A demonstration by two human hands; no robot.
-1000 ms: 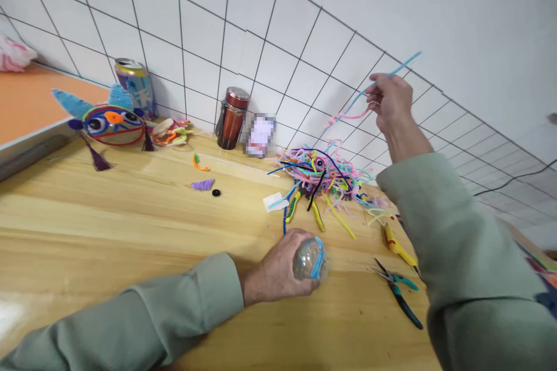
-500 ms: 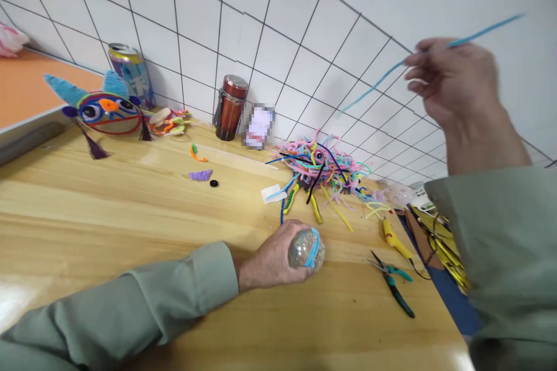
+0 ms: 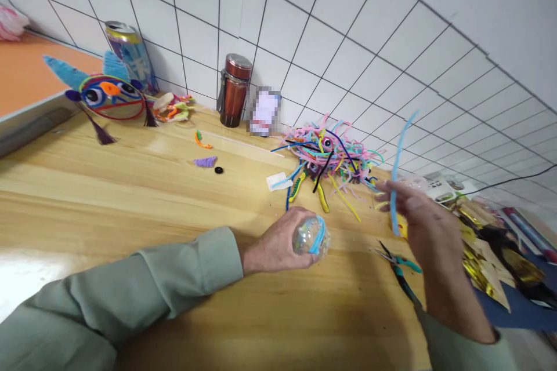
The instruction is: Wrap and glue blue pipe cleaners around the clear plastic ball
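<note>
My left hand (image 3: 278, 243) rests on the wooden table (image 3: 130, 208), closed round a clear glittery ball (image 3: 310, 236) with a blue pipe cleaner wrapped over it. My right hand (image 3: 415, 211) hovers low to the right of the ball, pinching a light blue pipe cleaner (image 3: 398, 174) that stands almost upright. A tangled pile of coloured pipe cleaners (image 3: 331, 153) lies just behind both hands, near the tiled wall.
Teal-handled pliers (image 3: 402, 272) and a yellow-handled tool lie by my right hand. Gold foil and dark paper (image 3: 491, 255) cover the right end. At the back stand a brown flask (image 3: 234, 90), a drink can (image 3: 128, 52) and a pipe-cleaner mask (image 3: 108, 98).
My right hand has come down from high by the wall to just above the table, bringing the blue pipe cleaner with it. The left hand has kept its hold on the ball.
</note>
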